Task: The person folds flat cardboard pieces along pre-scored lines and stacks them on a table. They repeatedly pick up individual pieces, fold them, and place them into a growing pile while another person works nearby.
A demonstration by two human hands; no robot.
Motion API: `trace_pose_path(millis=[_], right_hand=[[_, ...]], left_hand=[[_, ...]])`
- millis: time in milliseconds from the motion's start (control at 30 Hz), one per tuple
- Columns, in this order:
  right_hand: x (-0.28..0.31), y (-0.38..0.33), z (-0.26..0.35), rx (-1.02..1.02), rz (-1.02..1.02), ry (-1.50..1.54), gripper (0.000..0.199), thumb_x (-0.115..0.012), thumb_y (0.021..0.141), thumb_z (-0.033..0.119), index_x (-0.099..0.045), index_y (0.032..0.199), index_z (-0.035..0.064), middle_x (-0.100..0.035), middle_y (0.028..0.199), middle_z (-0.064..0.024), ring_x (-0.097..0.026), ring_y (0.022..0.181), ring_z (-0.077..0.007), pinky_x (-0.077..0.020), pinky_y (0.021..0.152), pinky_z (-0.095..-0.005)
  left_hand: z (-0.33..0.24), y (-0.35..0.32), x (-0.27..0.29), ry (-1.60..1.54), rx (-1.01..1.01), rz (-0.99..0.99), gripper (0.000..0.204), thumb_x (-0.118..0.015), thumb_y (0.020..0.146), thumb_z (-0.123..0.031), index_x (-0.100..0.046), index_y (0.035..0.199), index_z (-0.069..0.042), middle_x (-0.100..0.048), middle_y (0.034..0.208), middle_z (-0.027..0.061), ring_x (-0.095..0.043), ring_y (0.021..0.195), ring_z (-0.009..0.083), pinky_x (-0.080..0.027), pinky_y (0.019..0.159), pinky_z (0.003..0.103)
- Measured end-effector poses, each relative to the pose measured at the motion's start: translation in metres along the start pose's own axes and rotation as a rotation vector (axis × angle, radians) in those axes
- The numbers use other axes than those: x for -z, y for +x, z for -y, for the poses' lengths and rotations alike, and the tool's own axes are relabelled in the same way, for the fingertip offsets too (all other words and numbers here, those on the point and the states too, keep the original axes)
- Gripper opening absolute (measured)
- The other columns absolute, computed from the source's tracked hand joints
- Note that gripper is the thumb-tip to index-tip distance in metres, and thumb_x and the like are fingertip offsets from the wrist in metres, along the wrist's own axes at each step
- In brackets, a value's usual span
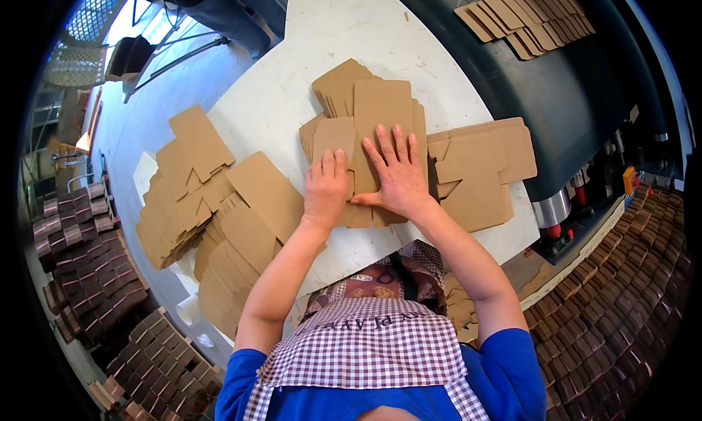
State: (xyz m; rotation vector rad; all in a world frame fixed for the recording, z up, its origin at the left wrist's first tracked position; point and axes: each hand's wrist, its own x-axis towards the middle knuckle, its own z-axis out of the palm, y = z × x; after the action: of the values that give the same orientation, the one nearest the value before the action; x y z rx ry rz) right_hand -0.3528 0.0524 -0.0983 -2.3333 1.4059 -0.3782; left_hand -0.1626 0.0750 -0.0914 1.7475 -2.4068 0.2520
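Note:
A brown cardboard box blank (382, 103) lies on top of a stack in the middle of the white table. My right hand (398, 178) rests flat on it, fingers spread and thumb pointing left. Beside it, my left hand (326, 190) has its fingers bent together on a narrow cardboard flap (336, 134) along the blank's left side; the thumb is mostly hidden. More blanks (338, 84) show in layers under and behind the top one. To the right, close to my right hand, sits another pile of notched die-cut blanks (474, 174).
Large fanned piles of cardboard blanks (191, 154) cover the left of the white table (252, 103). A dark green machine (541, 92) carries overlapping cardboard pieces (523, 19) at upper right. Bundled cardboard stacks (614, 304) fill the floor on the right and lower left. Another person's legs (238, 15) show at upper left.

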Motion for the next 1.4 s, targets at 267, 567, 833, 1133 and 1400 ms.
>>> trace_pose_path(millis=[267, 567, 833, 1133, 1400], right_hand=[[0.0, -0.001, 0.0, -0.019, -0.007, -0.011, 0.119, -0.061, 0.067, 0.084, -0.033, 0.156, 0.01, -0.017, 0.165, -0.0166, -0.007, 0.151, -0.0443, -0.004, 0.119, -0.0637], [0.005, -0.006, -0.001, 0.01, 0.027, -0.057, 0.114, -0.065, 0.066, 0.081, -0.038, 0.154, 0.013, -0.023, 0.164, -0.0118, -0.008, 0.151, -0.0444, -0.005, 0.114, -0.0721], [-0.003, -0.01, -0.004, -0.024, -0.022, -0.016, 0.105, -0.065, 0.07, 0.076, -0.042, 0.152, 0.0137, -0.024, 0.164, -0.0102, -0.009, 0.151, -0.0443, -0.0052, 0.115, -0.0707], [-0.006, -0.011, -0.008, -0.016, -0.038, -0.015, 0.105, -0.065, 0.071, 0.076, -0.041, 0.152, 0.0139, -0.023, 0.164, -0.0096, -0.008, 0.152, -0.0428, -0.0033, 0.117, -0.067], [-0.012, -0.018, -0.008, -0.065, -0.068, -0.011, 0.104, -0.065, 0.072, 0.074, -0.039, 0.152, 0.0121, -0.022, 0.165, -0.0106, -0.008, 0.152, -0.0433, -0.0042, 0.119, -0.0649]], left_hand=[[0.017, 0.002, 0.01, -0.334, 0.163, -0.166, 0.054, -0.066, 0.078, -0.005, -0.056, 0.13, 0.0, -0.058, 0.129, 0.0169, -0.058, 0.109, 0.0335, -0.051, 0.091, 0.042], [0.01, -0.004, 0.008, -0.387, 0.106, -0.083, 0.06, -0.072, 0.075, -0.008, -0.059, 0.133, -0.011, -0.053, 0.14, 0.0137, -0.054, 0.102, 0.0339, -0.05, 0.091, 0.043], [0.001, -0.005, -0.004, -0.258, 0.074, -0.069, 0.056, -0.079, 0.076, -0.018, -0.063, 0.13, -0.013, -0.053, 0.143, 0.0112, -0.053, 0.098, 0.0307, -0.05, 0.089, 0.04], [-0.005, -0.004, -0.004, -0.234, 0.098, -0.064, 0.053, -0.079, 0.076, -0.018, -0.065, 0.127, -0.012, -0.053, 0.144, 0.0113, -0.052, 0.098, 0.0296, -0.05, 0.088, 0.038], [-0.013, -0.004, -0.011, -0.19, 0.121, -0.103, 0.049, -0.076, 0.079, -0.019, -0.066, 0.126, -0.013, -0.053, 0.145, 0.0127, -0.051, 0.097, 0.0298, -0.051, 0.085, 0.038]])
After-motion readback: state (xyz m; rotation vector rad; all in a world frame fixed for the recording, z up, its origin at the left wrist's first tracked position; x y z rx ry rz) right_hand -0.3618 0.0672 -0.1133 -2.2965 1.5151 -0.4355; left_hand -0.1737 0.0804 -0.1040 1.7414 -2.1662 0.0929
